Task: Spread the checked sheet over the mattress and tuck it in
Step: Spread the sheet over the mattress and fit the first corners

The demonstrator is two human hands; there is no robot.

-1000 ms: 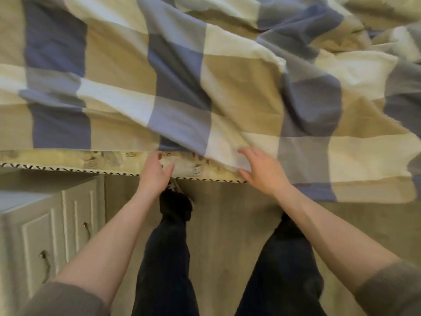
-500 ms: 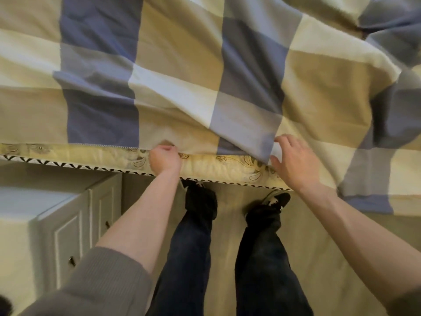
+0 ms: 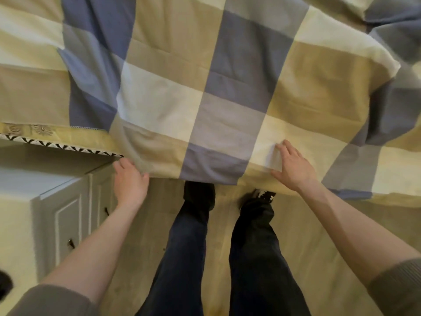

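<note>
Where it lay over the bed, the blue, grey, tan and cream checked sheet (image 3: 227, 87) covered all of the top of the yellow patterned mattress (image 3: 34, 131) that was in view. It spilled down the near side, its hem running left to right in front of the person and hanging lowest between the two arms. Its bands of big squares ran away from the person and across the bed. The cloth went off the view on three sides (so its long axis could not be told). It was creased, and at the upper right it rose in a loose fold. At the left the mattress side showed bare, edged with black-and-white zigzag piping.

The left hand (image 3: 129, 182) gripped the hem at its left end, fingers bent with their tips hidden under the cloth and the thumb against its outer face. The right hand (image 3: 295, 167) lay flat on the hanging cloth, fingers straight and slightly spread.

Below were a white panelled cabinet (image 3: 66, 224) with dark handles, a pale wooden floor (image 3: 307, 247), and legs in dark trousers (image 3: 186, 258).
</note>
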